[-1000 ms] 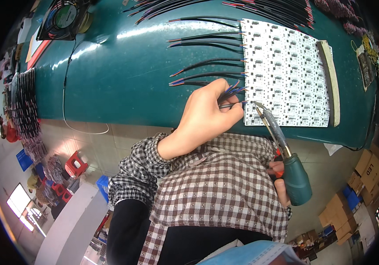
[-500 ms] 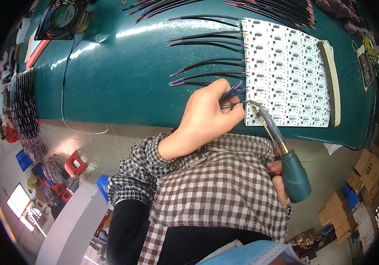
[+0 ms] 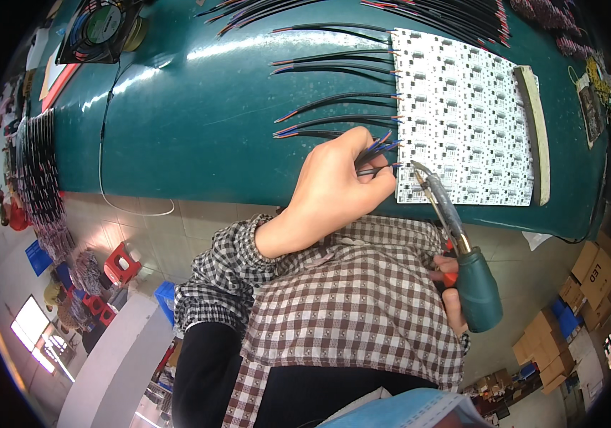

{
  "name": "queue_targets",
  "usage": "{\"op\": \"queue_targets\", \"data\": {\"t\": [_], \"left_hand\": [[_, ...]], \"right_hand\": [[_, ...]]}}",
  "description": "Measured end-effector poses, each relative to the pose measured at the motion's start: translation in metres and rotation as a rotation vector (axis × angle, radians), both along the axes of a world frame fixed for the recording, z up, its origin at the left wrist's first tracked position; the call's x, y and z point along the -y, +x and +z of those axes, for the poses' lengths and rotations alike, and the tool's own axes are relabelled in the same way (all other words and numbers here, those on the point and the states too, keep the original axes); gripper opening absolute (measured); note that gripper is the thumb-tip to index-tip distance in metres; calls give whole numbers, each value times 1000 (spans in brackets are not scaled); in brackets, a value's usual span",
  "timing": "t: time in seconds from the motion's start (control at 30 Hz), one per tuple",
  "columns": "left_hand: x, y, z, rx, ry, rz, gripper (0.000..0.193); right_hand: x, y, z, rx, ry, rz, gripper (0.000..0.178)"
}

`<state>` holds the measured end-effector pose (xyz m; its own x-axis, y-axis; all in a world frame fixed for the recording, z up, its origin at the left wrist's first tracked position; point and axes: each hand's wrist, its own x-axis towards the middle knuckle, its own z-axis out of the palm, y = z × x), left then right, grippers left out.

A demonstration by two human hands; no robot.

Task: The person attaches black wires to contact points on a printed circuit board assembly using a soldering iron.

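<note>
A white circuit board panel (image 3: pixel 462 121) with rows of small dark parts lies on the green table. Several black wires (image 3: pixel 341 69) stick out from its left edge. My left hand (image 3: pixel 341 178) is closed on a few black wires (image 3: pixel 372 158) with blue and red ends, pinching one whose tip reaches the board's lower left edge. In my right hand (image 3: pixel 451 299) is a soldering iron (image 3: pixel 478 289) with a green handle. Its tip is over the board, slightly right of the pinched wire's end. The iron's handle hides part of that hand.
A grey bar (image 3: pixel 531 135) lies along the panel's right side. Bundles of black wires (image 3: pixel 437 18) lie at the table's far side, and more hang over its left end (image 3: pixel 37 164). A black fan (image 3: pixel 100 30) stands far left, its cable (image 3: pixel 104 143) trailing down the table.
The soldering iron has shifted a little right and down, its tip drawing away from the pinched wire's end. My left hand stays nearly still.
</note>
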<state>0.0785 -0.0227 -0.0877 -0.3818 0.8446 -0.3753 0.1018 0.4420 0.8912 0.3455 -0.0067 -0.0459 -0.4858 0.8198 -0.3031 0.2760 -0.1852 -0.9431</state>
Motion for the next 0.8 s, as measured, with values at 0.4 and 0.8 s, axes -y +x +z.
{"op": "queue_targets", "data": {"t": [0.4, 0.8], "left_hand": [[-9, -20, 0, 109, -17, -112, 15], [-11, -21, 2, 62, -19, -147, 15]], "right_hand": [[4, 4, -5, -61, -5, -42, 53], [1, 6, -3, 11, -44, 18, 49]]}}
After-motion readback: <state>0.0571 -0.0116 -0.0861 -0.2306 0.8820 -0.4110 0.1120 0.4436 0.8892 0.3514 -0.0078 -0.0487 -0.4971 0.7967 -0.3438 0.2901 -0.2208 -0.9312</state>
